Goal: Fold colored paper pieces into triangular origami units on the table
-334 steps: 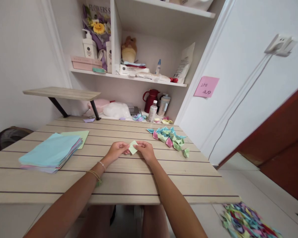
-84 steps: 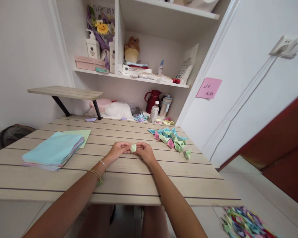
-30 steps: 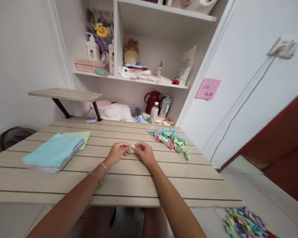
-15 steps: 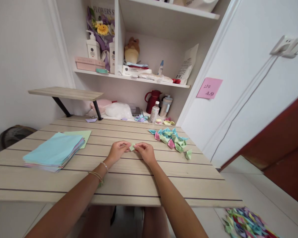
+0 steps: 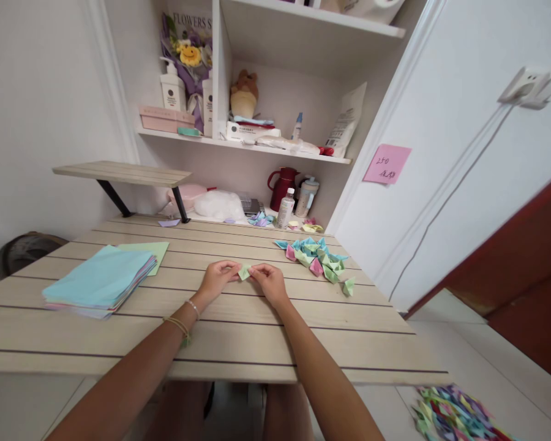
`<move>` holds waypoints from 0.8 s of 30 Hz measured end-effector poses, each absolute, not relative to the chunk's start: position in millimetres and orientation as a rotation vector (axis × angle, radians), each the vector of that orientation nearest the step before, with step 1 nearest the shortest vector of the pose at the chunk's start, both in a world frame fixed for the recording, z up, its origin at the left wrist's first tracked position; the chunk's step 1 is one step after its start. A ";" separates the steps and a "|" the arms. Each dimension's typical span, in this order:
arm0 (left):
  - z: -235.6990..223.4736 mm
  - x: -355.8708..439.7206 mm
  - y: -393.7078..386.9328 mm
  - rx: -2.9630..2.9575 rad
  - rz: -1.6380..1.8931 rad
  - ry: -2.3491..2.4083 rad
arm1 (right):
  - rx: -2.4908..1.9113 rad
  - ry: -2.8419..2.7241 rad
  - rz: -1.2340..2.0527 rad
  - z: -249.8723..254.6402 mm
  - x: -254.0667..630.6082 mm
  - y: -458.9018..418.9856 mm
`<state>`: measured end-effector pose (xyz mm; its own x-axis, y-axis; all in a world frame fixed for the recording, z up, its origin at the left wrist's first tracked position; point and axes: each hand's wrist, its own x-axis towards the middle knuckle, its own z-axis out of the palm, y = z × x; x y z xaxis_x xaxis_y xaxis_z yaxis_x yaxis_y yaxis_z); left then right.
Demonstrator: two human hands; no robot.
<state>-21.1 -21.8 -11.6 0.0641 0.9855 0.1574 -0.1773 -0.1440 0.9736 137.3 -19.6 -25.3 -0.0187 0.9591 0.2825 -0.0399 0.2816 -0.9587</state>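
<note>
Slatted desk (image 5: 239, 334): green paper (image 5: 244, 272), smaller than earlier, so folding seems further along.
Left of the pile (image 5: 312, 248), left hand (image 5: 217, 277) and right hand (image 5: 270, 282), fingers nearly closed, pinch it from opposite sides.

Red jug (image 5: 282, 187) behind a capped bottle (image 5: 285, 210), plush toy (image 5: 244, 93) in a white cabinet (image 5: 294, 76), pink handwritten note (image 5: 387, 164) on the wall (image 5: 445, 141).

The head view looks forward and down across the desk (image 5: 239, 334).
</note>
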 end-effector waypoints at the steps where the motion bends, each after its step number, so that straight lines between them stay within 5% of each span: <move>1: -11.6 -21.1 -21.6 1.215 1.348 0.941 | -0.953 -1.316 1.033 -25.0 137.3 -20.0; 24: -20.4 -28.4 -15.6 1.699 1.246 1.011 | -1.024 -1.721 0.526 -22.9 144.5 -24.2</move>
